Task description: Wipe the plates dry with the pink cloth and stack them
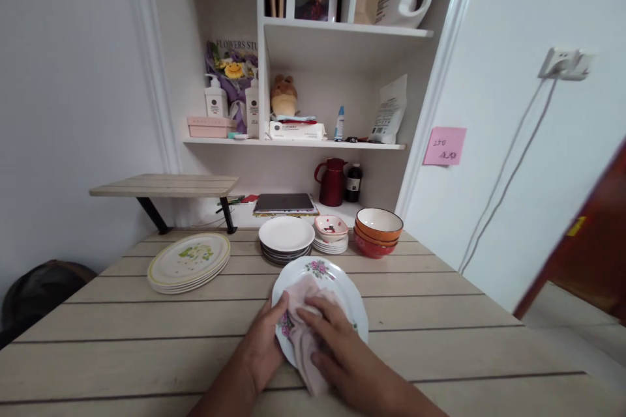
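Observation:
A white plate (349, 293) with pink flower prints is tilted up at the middle of the table, facing me. My left hand (267, 339) grips its left rim, the thumb over the front and the other fingers hidden behind. Across the plate's face lies a pale pink cloth (302, 293), bunched and hanging over the lower edge. My right hand (337, 345) presses this cloth against the plate, its fingers bent over the fabric. Part of the plate's lower rim is covered by the cloth and hand.
Stacked oval plates (188, 264) lie at left. Behind the plate stand round plates (287, 234), a small dish (331, 227) on saucers, and stacked bowls (379, 221). A raised wooden shelf (166, 186) is at back left; a red jug (332, 182) stands behind.

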`<state>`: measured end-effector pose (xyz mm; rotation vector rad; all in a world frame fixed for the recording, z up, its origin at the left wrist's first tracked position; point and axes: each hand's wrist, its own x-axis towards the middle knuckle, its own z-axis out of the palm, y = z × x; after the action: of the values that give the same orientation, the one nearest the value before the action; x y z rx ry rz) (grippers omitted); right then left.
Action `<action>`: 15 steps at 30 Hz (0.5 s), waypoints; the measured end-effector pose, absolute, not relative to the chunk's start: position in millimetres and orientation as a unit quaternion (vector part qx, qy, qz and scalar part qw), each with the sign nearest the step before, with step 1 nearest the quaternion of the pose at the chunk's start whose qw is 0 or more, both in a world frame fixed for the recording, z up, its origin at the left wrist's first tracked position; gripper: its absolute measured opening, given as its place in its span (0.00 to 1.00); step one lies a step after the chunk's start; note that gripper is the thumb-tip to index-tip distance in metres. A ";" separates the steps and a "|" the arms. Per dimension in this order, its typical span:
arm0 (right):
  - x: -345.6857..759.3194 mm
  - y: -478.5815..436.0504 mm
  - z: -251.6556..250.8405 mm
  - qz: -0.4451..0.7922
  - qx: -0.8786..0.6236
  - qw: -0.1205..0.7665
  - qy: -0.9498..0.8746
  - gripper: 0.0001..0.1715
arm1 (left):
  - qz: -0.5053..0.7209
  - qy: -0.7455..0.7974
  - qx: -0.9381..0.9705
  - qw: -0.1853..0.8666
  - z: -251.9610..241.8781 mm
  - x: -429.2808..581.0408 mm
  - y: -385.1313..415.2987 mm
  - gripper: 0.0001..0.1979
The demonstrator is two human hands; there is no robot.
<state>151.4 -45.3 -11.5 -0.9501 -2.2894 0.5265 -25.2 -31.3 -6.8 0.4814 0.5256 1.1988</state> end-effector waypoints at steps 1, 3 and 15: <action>142.9 -39.2 -9.4 0.190 -0.341 0.313 -0.866 0.36 | 0.551 0.245 0.223 0.766 -6.1 -24.7 -32.0 0.24; 130.4 -18.3 -3.8 0.156 -0.321 0.349 -0.866 0.34 | 0.556 0.253 0.227 0.759 -3.9 -24.1 -34.2 0.24; 160.4 -37.1 -4.2 0.078 -0.505 0.253 -0.821 0.28 | 0.549 0.308 0.210 0.748 -4.1 -25.1 -37.9 0.18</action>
<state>160.4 -37.1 -4.2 -1.3737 -2.2315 0.2129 -25.1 -37.9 -4.1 0.4602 0.6727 1.2016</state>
